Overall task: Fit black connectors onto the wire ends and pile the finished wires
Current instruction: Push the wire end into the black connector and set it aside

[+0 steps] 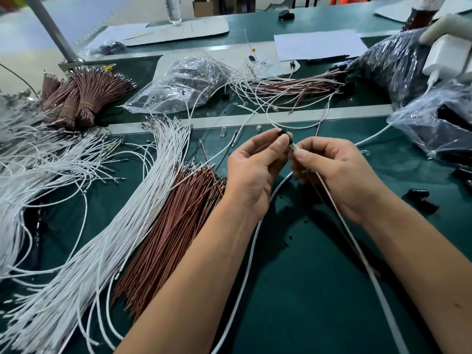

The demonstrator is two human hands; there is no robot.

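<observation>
My left hand (251, 172) pinches a small black connector (283, 134) between thumb and fingers above the green table. My right hand (332, 172) pinches the end of a white wire (339, 213) right against the connector; the wire trails down past my right forearm. A brown wire also seems to run under my right hand. Loose white wires (143, 200) and brown wires (176, 231) lie in bundles to the left. A pile of wires with black connectors fitted (293, 85) lies at the back centre.
Tied brown wire bundles (84, 95) sit back left. A clear plastic bag (184, 83) lies behind, bags of black parts (439, 126) at the right. Loose black connectors (421, 198) lie right of my right hand. A white cable (245, 272) crosses between my arms.
</observation>
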